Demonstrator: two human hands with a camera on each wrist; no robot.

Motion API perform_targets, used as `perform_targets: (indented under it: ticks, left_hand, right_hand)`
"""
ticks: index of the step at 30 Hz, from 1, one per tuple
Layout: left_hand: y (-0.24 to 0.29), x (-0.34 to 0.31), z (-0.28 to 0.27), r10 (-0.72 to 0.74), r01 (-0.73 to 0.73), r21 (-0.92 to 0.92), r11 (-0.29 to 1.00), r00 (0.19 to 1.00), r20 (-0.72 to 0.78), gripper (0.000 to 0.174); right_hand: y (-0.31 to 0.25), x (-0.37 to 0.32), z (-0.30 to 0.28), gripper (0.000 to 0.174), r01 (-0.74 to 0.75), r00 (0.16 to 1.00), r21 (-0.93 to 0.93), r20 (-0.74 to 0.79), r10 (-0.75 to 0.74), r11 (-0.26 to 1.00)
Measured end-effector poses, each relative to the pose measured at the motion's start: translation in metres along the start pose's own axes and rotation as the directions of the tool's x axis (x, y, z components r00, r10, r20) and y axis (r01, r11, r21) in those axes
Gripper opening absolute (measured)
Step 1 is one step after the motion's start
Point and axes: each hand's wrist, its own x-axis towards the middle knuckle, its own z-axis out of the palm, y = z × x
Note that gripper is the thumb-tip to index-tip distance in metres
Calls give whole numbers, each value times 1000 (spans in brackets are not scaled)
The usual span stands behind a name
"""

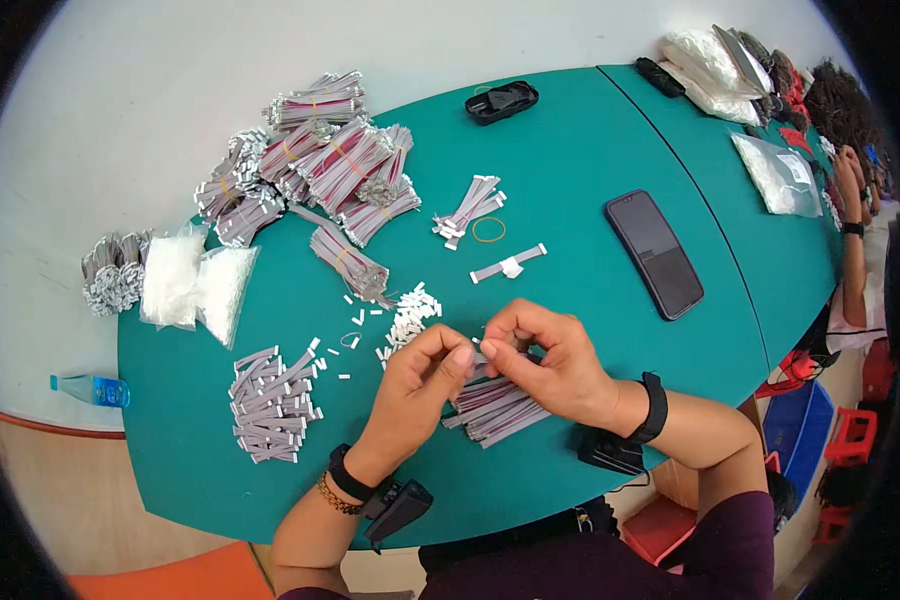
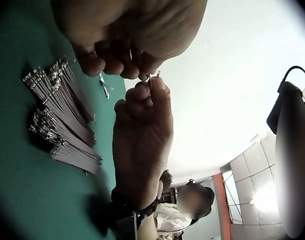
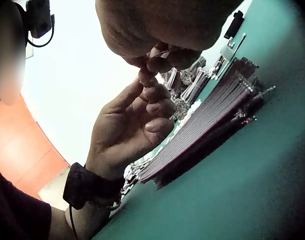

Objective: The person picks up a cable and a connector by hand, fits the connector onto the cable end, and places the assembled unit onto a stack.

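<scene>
Over the table's near middle, my left hand [image 1: 422, 375] and right hand [image 1: 555, 362] meet at the fingertips. The right thumb and index finger pinch a thin grey ribbon cable [image 3: 162, 53], mostly hidden by the fingers. A tiny white connector [image 1: 477, 341] shows between the hands, with the left thumb and index finger pinched at it; I cannot tell how firmly the left holds it. Beneath the hands lies a stack of grey and purplish ribbon cables [image 1: 497, 412]. Loose white connectors [image 1: 410, 318] lie in a heap just beyond the left hand.
Cables with white ends [image 1: 272, 405] lie piled at left. Banded cable bundles [image 1: 345, 165] and plastic bags of white pieces [image 1: 173, 278] stand farther back. A small cable group [image 1: 470, 212], rubber band [image 1: 489, 230] and phone [image 1: 654, 254] lie beyond the hands. Another person's arm [image 1: 852, 220] is at right.
</scene>
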Motion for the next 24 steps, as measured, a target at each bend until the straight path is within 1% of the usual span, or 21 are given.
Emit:
perform_targets:
  ticks: [3,6,9,15,18,21,24]
  left_hand:
    - [-3,0,-3,-4,3,-74,997,1000,-13,20]
    - [-5,2,-4,-42,41,-223,974,999,-2,20]
    - [-3,1,-1,-54,52,-269,962,999,-2,21]
    - [0,1,-1,-53,68,-303,950,997,58,21]
    - [0,1,-1,-69,81,-298,951,996,51,20]
    - [-2,1,-1,-66,79,-302,950,996,54,21]
    - [0,1,0,-81,89,-277,957,996,40,22]
  right_hand:
    - [3,-1,0,8,-115,992,139,70,106,984]
    - [-1,0,3,9,-176,981,322,131,140,930]
    - [0,-1,1,9,-206,971,255,176,165,945]
    - [-5,-1,0,8,-248,959,264,204,197,932]
    - [-6,-1,1,8,-246,958,245,208,197,938]
    - [-2,-2,3,7,-219,967,248,181,177,944]
    - [-3,-1,2,7,-237,964,247,183,195,940]
